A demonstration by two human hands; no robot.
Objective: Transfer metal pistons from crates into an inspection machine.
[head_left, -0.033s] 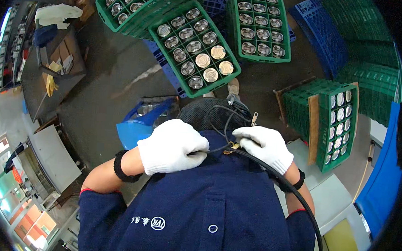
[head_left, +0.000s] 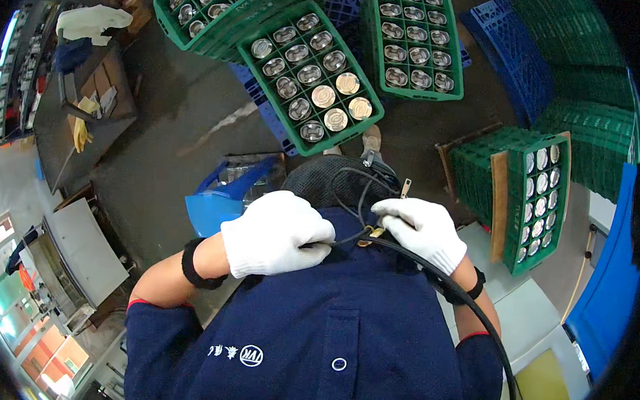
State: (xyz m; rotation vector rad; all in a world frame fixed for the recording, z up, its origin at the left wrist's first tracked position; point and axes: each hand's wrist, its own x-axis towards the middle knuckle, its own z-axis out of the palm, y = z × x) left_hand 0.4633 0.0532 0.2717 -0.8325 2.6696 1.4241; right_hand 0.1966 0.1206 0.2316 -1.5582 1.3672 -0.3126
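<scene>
I see the left gloved hand (head_left: pixel 277 234) with its fingers narrow, pinching a thin black cord (head_left: pixel 345 240). The right gloved hand (head_left: pixel 428 232) keeps bent fingers at a brass fitting (head_left: pixel 373 233); if they grip it, I cannot tell. This fitting lies between both hands' fingers. Beyond the fingers is a green crate (head_left: pixel 344 136) with metal pistons (head_left: pixel 308 75).
</scene>
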